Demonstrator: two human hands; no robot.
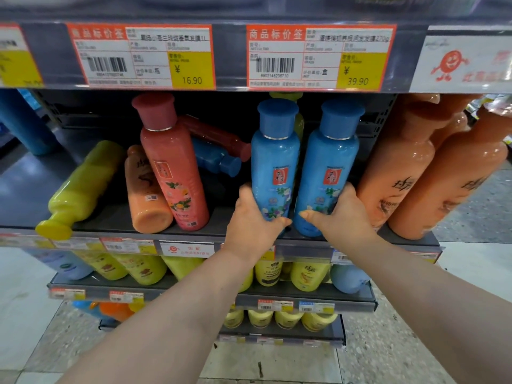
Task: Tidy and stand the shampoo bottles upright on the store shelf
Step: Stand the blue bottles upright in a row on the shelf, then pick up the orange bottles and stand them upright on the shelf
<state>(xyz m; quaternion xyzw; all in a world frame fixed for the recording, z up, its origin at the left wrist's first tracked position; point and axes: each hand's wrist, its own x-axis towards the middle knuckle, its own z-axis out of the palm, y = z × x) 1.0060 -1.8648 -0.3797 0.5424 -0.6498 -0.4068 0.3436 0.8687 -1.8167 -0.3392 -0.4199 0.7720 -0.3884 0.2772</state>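
Two blue shampoo bottles stand upright side by side on the dark shelf [116,217]. My left hand [253,217] grips the base of the left blue bottle [274,162]. My right hand [342,214] grips the base of the right blue bottle [329,162]. A pink bottle [171,164] stands leaning left of them. A yellow bottle [83,187] and a small orange bottle [145,195] lie on their sides. Behind, a red bottle [216,137] and a blue bottle [213,159] lie flat.
Large orange bottles [399,167] stand crowded at the right end of the shelf. A price-tag rail [230,56] hangs just above the bottle caps. Lower shelves hold yellow and blue bottles [307,275]. Another blue bottle [25,123] stands at far left.
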